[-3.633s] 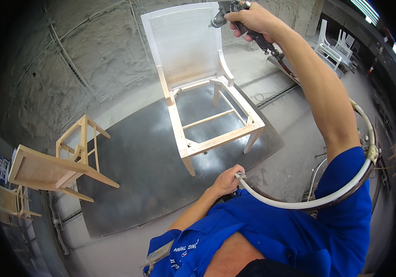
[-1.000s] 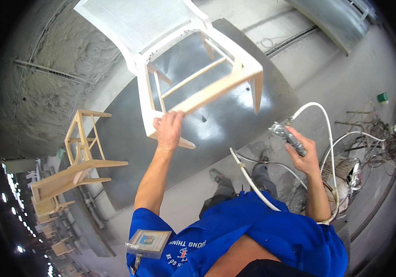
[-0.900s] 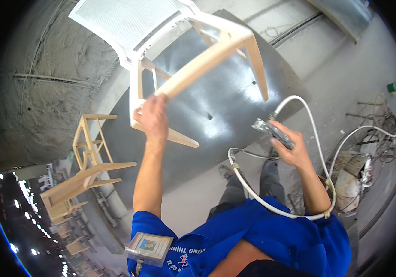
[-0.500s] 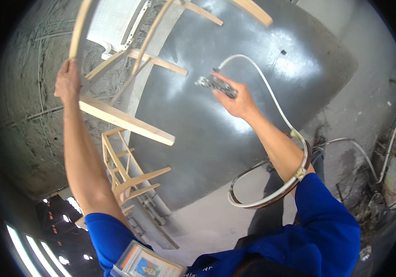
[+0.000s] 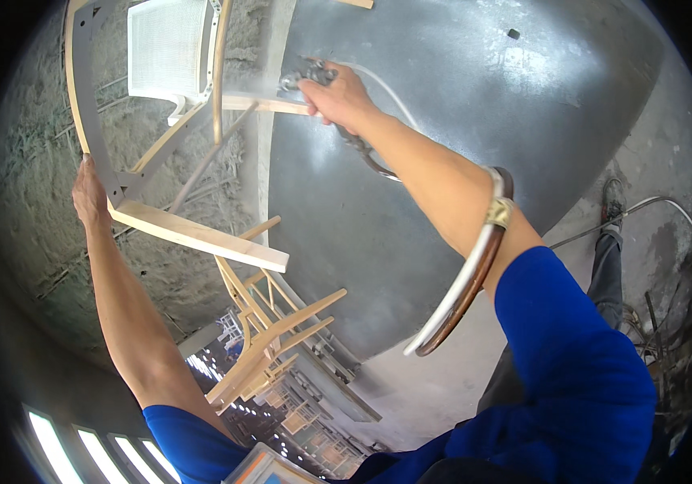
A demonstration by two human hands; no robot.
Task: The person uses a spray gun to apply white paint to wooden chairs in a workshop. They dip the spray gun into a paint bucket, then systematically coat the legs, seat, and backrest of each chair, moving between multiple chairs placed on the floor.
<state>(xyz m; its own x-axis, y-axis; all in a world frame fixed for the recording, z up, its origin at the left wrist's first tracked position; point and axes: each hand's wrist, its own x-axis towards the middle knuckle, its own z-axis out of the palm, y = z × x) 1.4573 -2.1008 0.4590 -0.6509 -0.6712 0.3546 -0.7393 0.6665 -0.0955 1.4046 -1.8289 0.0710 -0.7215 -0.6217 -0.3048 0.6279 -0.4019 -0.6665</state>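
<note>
My left hand [image 5: 90, 192] is wrapped round the edge of a pale wooden chair frame [image 5: 78, 89], near the corner where a thick leg [image 5: 200, 234] joins. A white woven panel [image 5: 167, 50] is fixed to the frame's far part. My right hand [image 5: 339, 98] grips a metal spray gun [image 5: 305, 77], its nozzle turned left toward the chair. Faint mist hangs left of the nozzle, above a wooden leg [image 5: 269, 106]. A white hose [image 5: 390, 93] leads from the gun, and a white and a brown hose [image 5: 475, 278], bound together, loop round my right forearm.
A large grey sheet [image 5: 410, 234] covers the middle, beside a rough, crusted grey surface [image 5: 200, 185] on the left. Other bare wooden chair frames [image 5: 273, 331] stand at lower centre. More hose [image 5: 669, 200] runs along the right, near a shoe [image 5: 613, 198].
My right hand has moved up and left with the spray gun, close to a chair leg, and mist now shows. My left hand has shifted slightly left and down, turning the chair frame.
</note>
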